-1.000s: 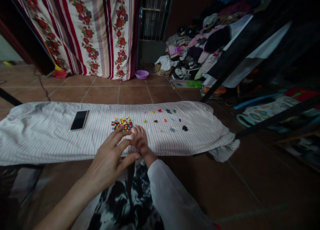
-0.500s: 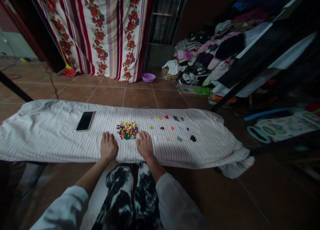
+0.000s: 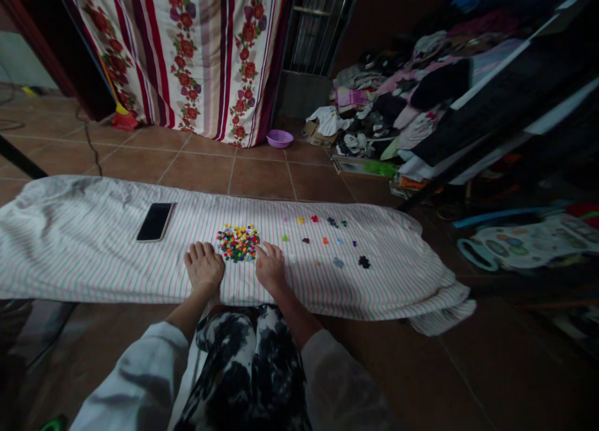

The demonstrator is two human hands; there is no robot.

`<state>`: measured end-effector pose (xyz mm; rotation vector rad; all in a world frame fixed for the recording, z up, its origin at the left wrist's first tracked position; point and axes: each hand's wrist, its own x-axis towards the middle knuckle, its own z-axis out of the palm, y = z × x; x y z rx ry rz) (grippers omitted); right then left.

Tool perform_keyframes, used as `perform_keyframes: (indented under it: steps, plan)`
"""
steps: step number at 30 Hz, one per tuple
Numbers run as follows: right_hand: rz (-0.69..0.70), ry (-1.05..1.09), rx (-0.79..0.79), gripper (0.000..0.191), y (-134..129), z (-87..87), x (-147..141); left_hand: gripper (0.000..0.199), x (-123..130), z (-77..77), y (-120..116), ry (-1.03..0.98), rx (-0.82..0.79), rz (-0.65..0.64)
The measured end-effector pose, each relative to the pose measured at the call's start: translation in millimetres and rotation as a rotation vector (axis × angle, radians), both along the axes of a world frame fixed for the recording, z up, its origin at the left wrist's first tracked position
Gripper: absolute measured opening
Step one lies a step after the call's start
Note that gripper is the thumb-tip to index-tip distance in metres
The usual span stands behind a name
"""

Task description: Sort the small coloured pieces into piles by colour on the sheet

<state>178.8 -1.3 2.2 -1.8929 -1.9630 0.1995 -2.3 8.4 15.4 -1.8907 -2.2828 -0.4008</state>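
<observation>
- On the striped cloth [image 3: 93, 256], at my left side, lies a dark phone [image 3: 156, 222], slightly tilted.
- My left hand [image 3: 204, 266] rests on the cloth with the palm down; it is flat and open, and it holds nothing that I can see.
- Just beside it, between my two hands, is the pile of small coloured pieces [image 3: 238, 242], all mixed.
- My right hand [image 3: 270, 267] has one finger reaching to the right edge of this pile; I cannot tell if it grips a piece.
- Further right are small one-colour groups, as green [image 3: 285, 237], red [image 3: 314, 218] and black [image 3: 364, 262].
</observation>
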Motion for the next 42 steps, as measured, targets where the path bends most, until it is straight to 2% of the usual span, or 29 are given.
perform_keyframes:
  steps: [5, 10, 14, 17, 21, 29, 36, 42]
  plan:
    - [0.125, 0.072, 0.034, 0.04, 23.2, 8.9, 7.6, 0.037, 0.9, -1.3, -0.3, 0.025, 0.015, -0.01]
    - [0.111, 0.119, -0.049, 0.037, 69.2, 22.0, 8.7, 0.037, 2.0, -1.1, -1.0, 0.039, 0.011, -0.01]
    - [0.168, 0.063, -0.106, 0.036, 103.0, 28.8, 1.4, 0.036, 3.4, 1.2, -1.1, 0.027, 0.006, -0.003]
    - [0.177, -0.002, -0.174, 0.038, 117.5, 26.0, -1.4, 0.037, 3.9, 1.6, -0.9, 0.009, 0.001, -0.004]
    - [0.198, -0.038, -0.227, 0.039, 124.5, 18.3, -1.3, 0.038, 3.8, 1.1, -0.4, 0.0, -0.002, -0.005]
    - [0.173, -0.041, -0.197, 0.034, 127.9, 15.8, -4.0, 0.038, 4.7, 2.4, 0.1, -0.013, -0.024, 0.005]
    - [0.166, -0.057, -0.263, 0.032, 129.8, 21.0, -6.6, 0.037, 4.9, 4.5, -1.6, 0.015, -0.016, -0.013]
    - [0.132, 0.043, -0.219, 0.026, 116.7, 35.0, -10.4, 0.033, 5.7, 6.7, -4.2, 0.016, -0.002, -0.021]
